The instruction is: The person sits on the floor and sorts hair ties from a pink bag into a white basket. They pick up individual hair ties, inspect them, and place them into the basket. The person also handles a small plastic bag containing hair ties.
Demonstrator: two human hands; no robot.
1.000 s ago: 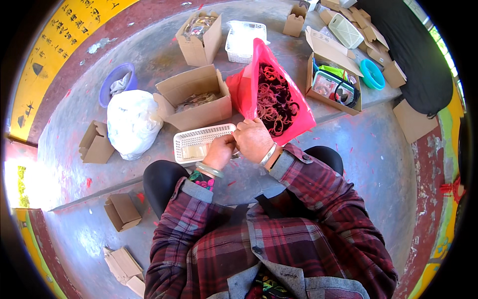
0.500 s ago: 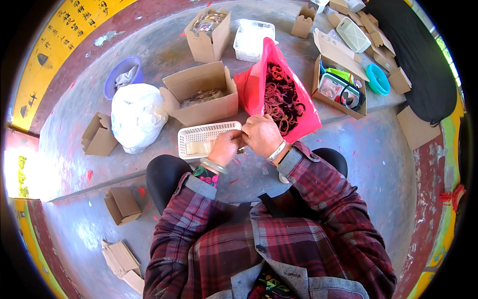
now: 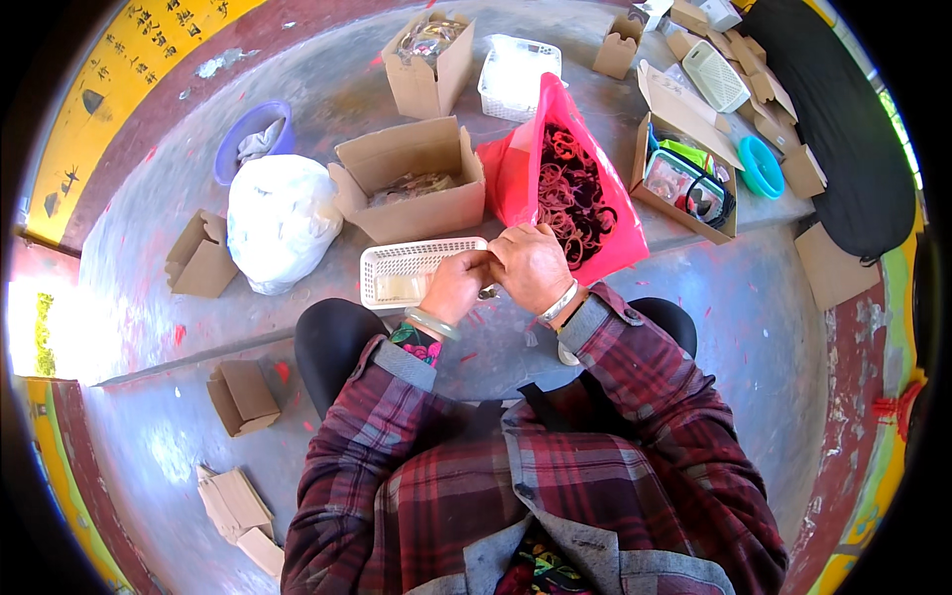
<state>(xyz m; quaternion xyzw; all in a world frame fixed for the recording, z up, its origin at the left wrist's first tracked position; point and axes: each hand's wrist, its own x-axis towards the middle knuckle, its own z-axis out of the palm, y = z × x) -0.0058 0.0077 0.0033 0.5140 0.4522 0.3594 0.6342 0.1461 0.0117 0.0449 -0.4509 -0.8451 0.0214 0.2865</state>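
Note:
My left hand [image 3: 456, 285] and my right hand [image 3: 535, 270] meet at the fingertips, both with closed, pinching fingers. What they pinch is too small and too hidden to name. A small shiny bit [image 3: 488, 293] shows just below the fingers. Beside my left hand is a white perforated plastic basket [image 3: 371, 280] with pale flat pieces in it. Right behind my right hand stands an open pink plastic bag [image 3: 511, 177]. It is full of dark red and black loops [image 3: 573, 198] that look like hair ties.
Beyond the basket stands an open cardboard box [image 3: 421, 216] with small packets inside. A stuffed white plastic bag [image 3: 281, 223] and a purple basin [image 3: 230, 149] are at left. To the right are a box of supplies [image 3: 684, 218] and a teal basin [image 3: 762, 167]. A floor step edge runs across.
The view has shifted slightly, so the surroundings sit a little to the right. Both hands stay together at the fingertips, with only a small change in finger position.

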